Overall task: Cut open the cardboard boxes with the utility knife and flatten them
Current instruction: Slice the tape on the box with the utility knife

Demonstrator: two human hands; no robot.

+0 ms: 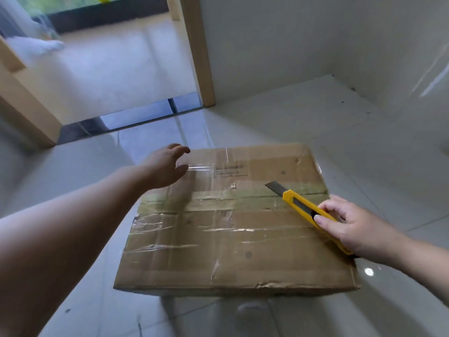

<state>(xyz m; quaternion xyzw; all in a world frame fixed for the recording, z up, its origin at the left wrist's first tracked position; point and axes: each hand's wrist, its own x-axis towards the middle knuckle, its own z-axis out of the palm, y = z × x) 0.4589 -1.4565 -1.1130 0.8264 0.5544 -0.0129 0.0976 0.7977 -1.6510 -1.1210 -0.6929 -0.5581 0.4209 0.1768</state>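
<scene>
A glossy pale tile floor [279,122] runs back to a white wall and a light wooden door frame [199,57], beyond which a brighter tiled area shows through the opening. On the floor, in the middle of the view, sits a closed brown cardboard box [228,239], its broad top face toward the camera.

The left hand [165,166] hangs over the box's far left corner with fingers loosely spread and slightly curved, gripping nothing (whether the fingertips touch the cardboard cannot be told). The right hand [345,222] holds a yellow utility knife [306,207] over the box's right edge: fingers curled round the plastic handle, thumb laid along its side. The grey blade is extended, and its tip points left, above the centre seam.

A printed rectangular label [230,171] lies on the far part of the lid; its writing is too small to read.

The cardboard is matte, scuffed, dotted with small dark spots, and frayed along the near edge. Greenish-tinted tape [218,198] runs across the middle seam, while wrinkled clear tape [155,224] glints in strips over the left side and far flap.
</scene>
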